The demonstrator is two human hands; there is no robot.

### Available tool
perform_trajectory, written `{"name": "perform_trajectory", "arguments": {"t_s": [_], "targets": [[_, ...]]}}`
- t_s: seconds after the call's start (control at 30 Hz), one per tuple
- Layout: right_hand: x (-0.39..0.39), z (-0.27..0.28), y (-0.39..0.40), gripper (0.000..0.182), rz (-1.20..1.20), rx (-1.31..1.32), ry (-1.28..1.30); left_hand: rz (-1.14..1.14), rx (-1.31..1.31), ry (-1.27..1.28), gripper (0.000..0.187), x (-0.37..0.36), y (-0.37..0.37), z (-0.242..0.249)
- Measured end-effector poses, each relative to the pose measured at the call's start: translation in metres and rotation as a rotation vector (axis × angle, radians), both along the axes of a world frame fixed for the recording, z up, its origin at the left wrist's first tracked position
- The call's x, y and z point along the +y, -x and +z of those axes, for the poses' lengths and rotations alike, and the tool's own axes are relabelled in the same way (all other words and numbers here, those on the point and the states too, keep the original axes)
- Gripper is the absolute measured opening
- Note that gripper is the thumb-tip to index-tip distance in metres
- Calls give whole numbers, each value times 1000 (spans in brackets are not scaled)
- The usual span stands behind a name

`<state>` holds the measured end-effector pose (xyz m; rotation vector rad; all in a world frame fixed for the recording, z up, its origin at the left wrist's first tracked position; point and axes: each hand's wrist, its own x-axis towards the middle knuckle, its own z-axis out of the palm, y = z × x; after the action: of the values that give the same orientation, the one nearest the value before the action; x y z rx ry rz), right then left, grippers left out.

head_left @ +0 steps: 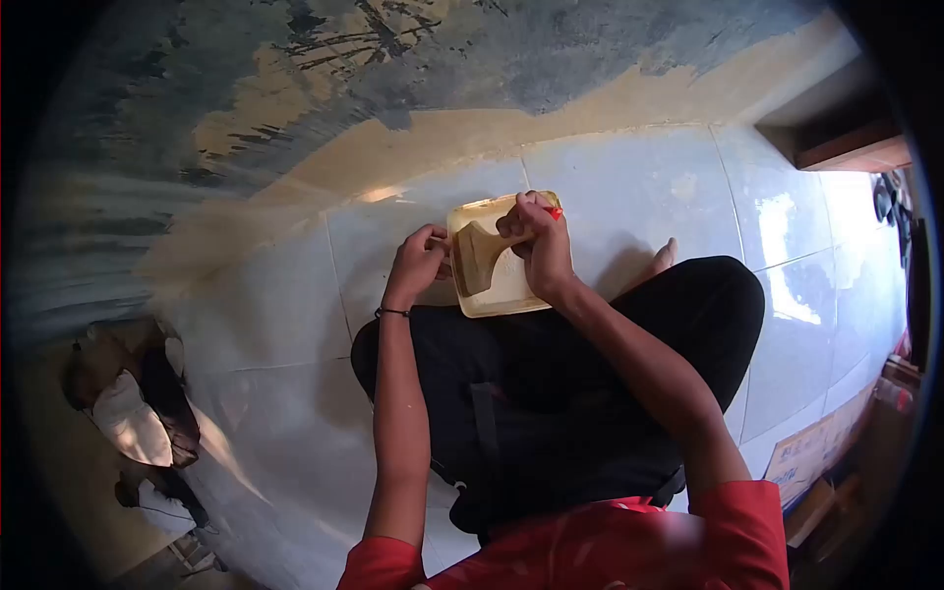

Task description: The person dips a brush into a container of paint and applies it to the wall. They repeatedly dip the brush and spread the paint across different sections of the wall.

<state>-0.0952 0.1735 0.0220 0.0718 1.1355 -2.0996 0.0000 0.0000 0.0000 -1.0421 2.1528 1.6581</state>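
Note:
A shallow rectangular cream tray (511, 278) rests on the tiled floor, close in front of my crossed legs. My right hand (539, 234) is closed around the handle of a wide flat paintbrush (480, 258), whose broad head lies over the left part of the tray. A red bit shows at the handle's end. At the tray's left rim, my left hand (421, 262) has its fingers curled against the edge. Its fingertips are partly hidden there.
A wall (393, 88) with patchy dark grey-blue and tan paint runs along the far side. Two people (143, 413) are at the lower left. Cardboard (821, 442) and other items stand at the right, below a brown wooden ledge (854, 155).

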Motion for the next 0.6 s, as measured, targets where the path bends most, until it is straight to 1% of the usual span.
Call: {"name": "perform_trajectory", "arguments": {"t_s": [0.07,0.2,0.27,0.37,0.5,0.57,0.6], "targets": [[0,1,1,25,-47,-71,18,-10,18,6,18,-1,-1,-2],[-1,-2,7,25,-72,-150,17,14,57,-18,20,-2,-2,-4],[2,-2,9,25,-150,-246,21,12,65,-27,20,-2,-3,-7],[3,-6,12,24,-180,-306,16,12,66,-36,19,-2,-3,-7],[2,-6,17,25,-196,-304,4,15,75,-70,19,-2,-3,-7],[0,-1,24,28,-133,-97,-100,5,87,-55,20,-1,-3,-7],[-1,2,26,28,-131,-96,-96,6,89,-51,20,0,-3,-6]]}}
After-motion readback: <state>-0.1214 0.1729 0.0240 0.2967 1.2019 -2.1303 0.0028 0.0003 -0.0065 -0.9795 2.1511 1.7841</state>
